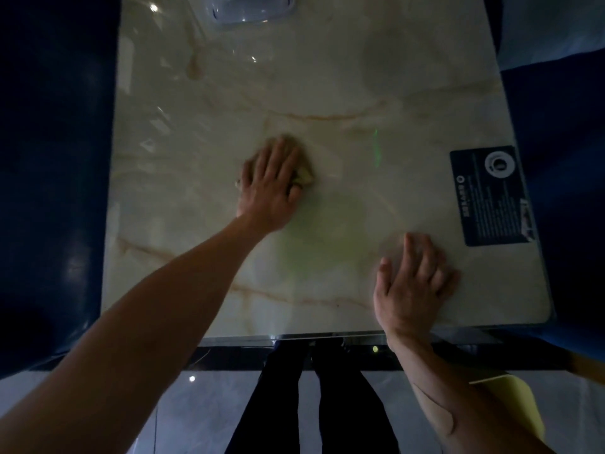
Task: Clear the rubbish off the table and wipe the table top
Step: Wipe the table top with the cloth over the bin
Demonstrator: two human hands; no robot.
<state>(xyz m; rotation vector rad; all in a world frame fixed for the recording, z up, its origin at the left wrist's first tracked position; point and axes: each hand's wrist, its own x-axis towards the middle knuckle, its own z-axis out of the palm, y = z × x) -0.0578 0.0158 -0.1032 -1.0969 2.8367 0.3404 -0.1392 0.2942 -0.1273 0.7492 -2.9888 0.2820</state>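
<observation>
two hands on the table [327, 77], the left one pressing a cloth [302, 173].

from where i sit, my left hand [271, 185] lies palm down near the middle of the pale marbled top, fingers spread flat over a yellowish cloth that peeks out at its 3 o'clock side; it presses rather than clenches, and the cloth is blurred. my right hand [411, 283] rests at about 5 o'clock from the left, near the front edge, released, fingers splayed on the bare stone with nothing in it. a dark printed sign [491, 194] is stuck flat to the top at 3 o'clock, near the right edge. a clear plastic container [253, 8] sits at 12 o'clock, cut off by the frame. dark blue seats [55, 158] flank the table at 9 and 3 o'clock.
</observation>
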